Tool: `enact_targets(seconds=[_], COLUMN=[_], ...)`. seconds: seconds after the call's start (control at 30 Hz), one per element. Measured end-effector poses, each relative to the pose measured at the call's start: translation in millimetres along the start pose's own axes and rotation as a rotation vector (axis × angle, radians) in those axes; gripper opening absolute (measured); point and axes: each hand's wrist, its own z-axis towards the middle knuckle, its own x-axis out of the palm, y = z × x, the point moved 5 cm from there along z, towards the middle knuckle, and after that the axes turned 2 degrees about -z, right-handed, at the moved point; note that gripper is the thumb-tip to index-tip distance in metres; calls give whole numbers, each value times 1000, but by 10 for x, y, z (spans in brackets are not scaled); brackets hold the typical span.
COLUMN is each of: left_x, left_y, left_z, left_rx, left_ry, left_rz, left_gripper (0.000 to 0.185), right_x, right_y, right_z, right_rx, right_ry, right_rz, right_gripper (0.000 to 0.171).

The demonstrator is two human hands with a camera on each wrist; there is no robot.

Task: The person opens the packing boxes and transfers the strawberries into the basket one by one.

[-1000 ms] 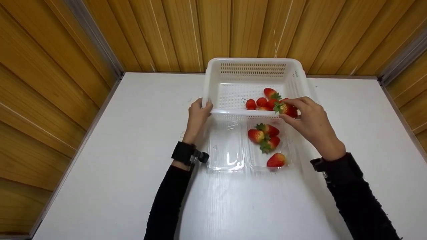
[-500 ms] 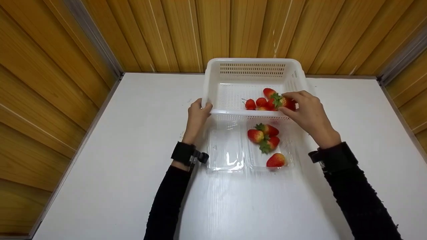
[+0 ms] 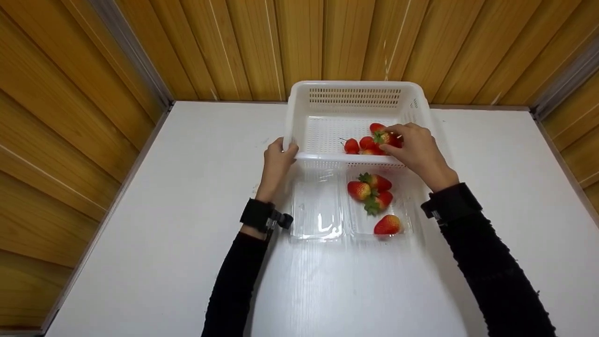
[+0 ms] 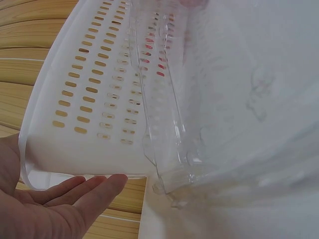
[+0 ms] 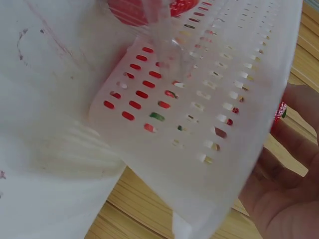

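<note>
My left hand [image 3: 277,164] grips the front left corner of a white slotted plastic basket [image 3: 344,157]. In the left wrist view its fingers [image 4: 94,199] lie along the outside, below the rim. My right hand [image 3: 421,152] pinches a strawberry [image 3: 383,137], green leaves facing left, over the basket's front right part. From the right wrist, only a bit of that strawberry [image 5: 279,110] shows past the rim. Below it in the basket are small round red fruits, one a stemmed cherry [image 3: 351,146], and another strawberry [image 3: 377,128] behind.
In front of the basket stands a clear plastic clamshell box [image 3: 318,210] with two halves. Its right half holds several strawberries, one [image 3: 387,225] apart near the front. The white table [image 3: 187,196] meets wooden slat walls [image 3: 346,42] at the back and sides.
My right hand has moved left and farther in over the basket with the strawberry, from near the front right rim. The left hand, basket and clamshell box stay put.
</note>
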Motion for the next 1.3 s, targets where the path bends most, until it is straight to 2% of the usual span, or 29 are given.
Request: enact_targets(seconds=[0.27, 0.6, 1.0, 1.17, 1.3], left_x=[10, 13, 5, 6, 9], left_y=[22, -7, -9, -16, -11], left_z=[0, -7, -11, -15, -6], left_rx=[-13, -7, -12, -13, -15], left_ry=[1, -4, -7, 0, 9], left_rz=[12, 44, 31, 10, 2], left_gripper=[31, 31, 31, 32, 31], right_x=[143, 192, 117, 73, 12], right_y=[42, 108, 182, 247, 359], right_z=[103, 116, 56, -60, -214], right_rx=[7, 22, -35, -63, -110], right_ry=[53, 95, 53, 30, -39], right_rz=[-12, 17, 7, 6, 12], right_gripper=[42, 47, 35, 34, 31])
